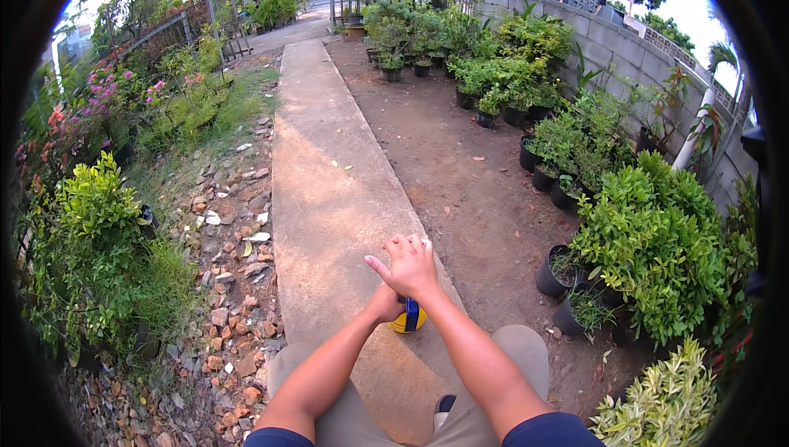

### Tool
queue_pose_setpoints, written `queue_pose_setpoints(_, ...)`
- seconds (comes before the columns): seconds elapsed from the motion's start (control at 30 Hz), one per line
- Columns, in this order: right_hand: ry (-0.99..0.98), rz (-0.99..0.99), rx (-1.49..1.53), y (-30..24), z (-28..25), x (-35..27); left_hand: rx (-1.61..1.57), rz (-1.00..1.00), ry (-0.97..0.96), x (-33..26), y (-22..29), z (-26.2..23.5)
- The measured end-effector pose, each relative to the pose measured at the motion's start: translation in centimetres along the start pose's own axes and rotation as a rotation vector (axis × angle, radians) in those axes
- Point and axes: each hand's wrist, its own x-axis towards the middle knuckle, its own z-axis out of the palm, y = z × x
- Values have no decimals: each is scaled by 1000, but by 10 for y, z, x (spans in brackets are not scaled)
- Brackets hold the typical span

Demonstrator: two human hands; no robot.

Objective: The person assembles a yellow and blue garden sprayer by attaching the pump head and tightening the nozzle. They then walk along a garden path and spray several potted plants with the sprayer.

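Observation:
Between my knees, over the concrete path, is a rounded yellow thing with a dark blue part (408,321); its exact kind is hard to make out. My left hand (383,304) is closed at its blue part, with the fingers mostly hidden behind my right wrist and hand. Just beyond and above it, my right hand (409,267) is raised with the thumb out and the fingers stretched apart, the back of the hand toward me. Nothing shows in the right hand. The two hands overlap in the view, and I cannot tell whether they touch.
A concrete path (316,151) runs ahead from my feet. Loose stones (238,324) and bushes (99,225) border it on the left. On the right lie bare soil (460,168), several potted plants (567,270) and a grey block wall (608,52).

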Motion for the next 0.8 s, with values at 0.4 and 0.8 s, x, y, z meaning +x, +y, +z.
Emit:
queue_pose_setpoints(0.4,25,399,1232,6,-81,25,-108,-285,-130,-6,42,-20)
queue_pose_setpoints(0.8,35,234,256,14,53,-39,-41,-171,-95,-8,22,-4)
